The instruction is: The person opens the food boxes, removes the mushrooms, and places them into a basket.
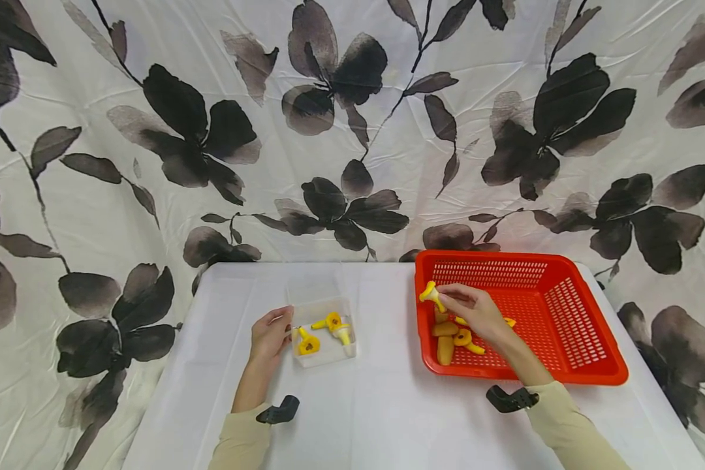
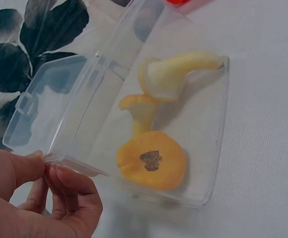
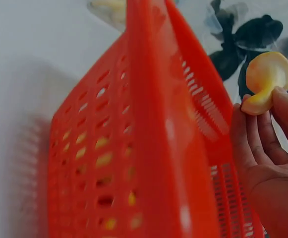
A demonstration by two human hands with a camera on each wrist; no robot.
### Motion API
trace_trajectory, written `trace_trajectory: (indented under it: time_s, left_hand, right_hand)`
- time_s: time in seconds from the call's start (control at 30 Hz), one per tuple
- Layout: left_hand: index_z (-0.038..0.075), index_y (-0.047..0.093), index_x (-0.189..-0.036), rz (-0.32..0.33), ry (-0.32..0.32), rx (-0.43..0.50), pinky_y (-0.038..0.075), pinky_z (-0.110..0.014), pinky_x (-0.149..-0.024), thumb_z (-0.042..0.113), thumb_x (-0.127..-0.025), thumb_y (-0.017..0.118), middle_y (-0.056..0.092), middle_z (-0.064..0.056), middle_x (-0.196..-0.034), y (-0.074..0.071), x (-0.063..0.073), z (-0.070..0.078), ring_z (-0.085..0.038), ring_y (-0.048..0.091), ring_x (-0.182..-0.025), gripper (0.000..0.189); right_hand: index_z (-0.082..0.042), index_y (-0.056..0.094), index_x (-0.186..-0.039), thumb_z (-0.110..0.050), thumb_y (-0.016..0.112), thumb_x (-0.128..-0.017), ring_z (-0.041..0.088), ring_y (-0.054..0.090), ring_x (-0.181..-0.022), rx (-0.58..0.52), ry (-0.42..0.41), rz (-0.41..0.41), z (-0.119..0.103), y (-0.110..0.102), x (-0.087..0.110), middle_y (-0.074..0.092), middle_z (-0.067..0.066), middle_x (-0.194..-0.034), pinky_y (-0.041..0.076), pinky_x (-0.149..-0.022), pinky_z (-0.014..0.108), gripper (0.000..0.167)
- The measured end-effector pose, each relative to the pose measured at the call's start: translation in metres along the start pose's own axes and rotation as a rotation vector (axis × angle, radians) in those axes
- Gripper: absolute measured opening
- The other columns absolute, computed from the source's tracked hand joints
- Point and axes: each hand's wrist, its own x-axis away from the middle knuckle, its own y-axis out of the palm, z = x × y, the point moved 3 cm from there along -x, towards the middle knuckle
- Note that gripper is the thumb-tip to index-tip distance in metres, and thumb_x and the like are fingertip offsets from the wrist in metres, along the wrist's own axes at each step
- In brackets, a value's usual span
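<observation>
My left hand (image 1: 269, 336) pinches the left edge of a clear plastic box (image 2: 203, 148) between thumb and fingers. Inside the box lie three yellow chanterelle-like mushrooms, one showing a dark-centred cap (image 2: 152, 161). The box's hinged lid (image 2: 49, 99) stands open toward the back. Over the left side of a red basket (image 1: 564, 377), my right hand (image 1: 476, 312) holds another yellow mushroom (image 1: 431, 295) between thumb and fingertips. From the right wrist, the held mushroom shows a pale round underside and a curved stem.
In the basket's left part are several tan oblong pieces (image 1: 445, 349) and more yellow mushrooms (image 1: 463, 337). White cloth (image 1: 382, 405) covers the table, with a stretch of it between box and basket. A flower-printed curtain (image 1: 341, 150) hangs behind the table's back edge.
</observation>
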Motion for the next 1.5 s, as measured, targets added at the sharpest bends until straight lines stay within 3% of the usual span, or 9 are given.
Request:
trace_trajectory:
  time_s: [0.13,0.53,0.73,1.1,1.33,1.5]
  left_hand:
    - [0.004,0.063,-0.131,-0.005,-0.004,0.003,0.049,-0.018,-0.066,0.027,-0.105,0.062,0.059,-0.013,-0.112,0.0,0.001,0.0,-0.02,0.054,-0.094,0.035]
    - [0.004,0.063,-0.131,-0.001,-0.009,-0.017,0.048,-0.017,-0.066,0.027,-0.105,0.062,0.058,-0.012,-0.11,0.0,0.003,0.002,-0.019,0.053,-0.092,0.035]
    - [0.004,0.062,-0.132,0.003,-0.008,-0.019,0.048,-0.017,-0.066,0.027,-0.105,0.062,0.058,-0.012,-0.113,0.0,0.005,0.004,-0.017,0.052,-0.091,0.036]
    - [0.004,0.064,-0.13,0.021,-0.003,-0.006,0.048,-0.016,-0.063,0.026,-0.104,0.063,0.058,-0.011,-0.106,0.001,0.002,0.001,-0.016,0.053,-0.086,0.034]
    - [0.003,0.064,-0.13,0.02,-0.004,-0.006,0.048,-0.017,-0.063,0.027,-0.104,0.064,0.059,-0.01,-0.105,0.001,0.003,0.001,-0.017,0.053,-0.086,0.035]
    - [0.004,0.064,-0.13,0.022,-0.006,-0.017,0.047,-0.017,-0.063,0.027,-0.104,0.063,0.059,-0.012,-0.107,0.0,0.004,0.001,-0.017,0.054,-0.088,0.035]
  right_hand:
    - [-0.002,0.064,-0.132,-0.034,0.066,-0.102,0.032,0.065,-0.118,0.017,0.012,0.028,0.012,-0.014,0.009,0.066,0.018,-0.127,0.055,-0.097,0.036,0.044]
    - [-0.001,0.061,-0.137,-0.034,0.063,-0.104,0.033,0.063,-0.119,0.126,0.075,0.033,0.038,-0.05,0.034,0.064,0.019,-0.131,0.054,-0.098,0.039,0.047]
    - [0.0,0.06,-0.138,-0.035,0.062,-0.104,0.035,0.062,-0.119,0.205,0.118,-0.016,0.048,-0.064,0.039,0.064,0.02,-0.132,0.055,-0.096,0.039,0.049]
    - [0.003,0.067,-0.125,-0.02,0.063,-0.104,0.032,0.062,-0.111,0.34,0.096,-0.199,0.062,-0.079,0.044,0.067,0.017,-0.122,0.053,-0.088,0.025,0.031]
    - [0.008,0.067,-0.121,-0.012,0.063,-0.103,0.034,0.065,-0.107,0.391,0.082,-0.287,0.065,-0.082,0.047,0.07,0.018,-0.116,0.057,-0.089,0.037,0.027]
    - [0.008,0.069,-0.116,-0.007,0.066,-0.1,0.033,0.069,-0.101,0.443,0.025,-0.236,0.059,-0.081,0.046,0.072,0.016,-0.109,0.058,-0.088,0.042,0.022]
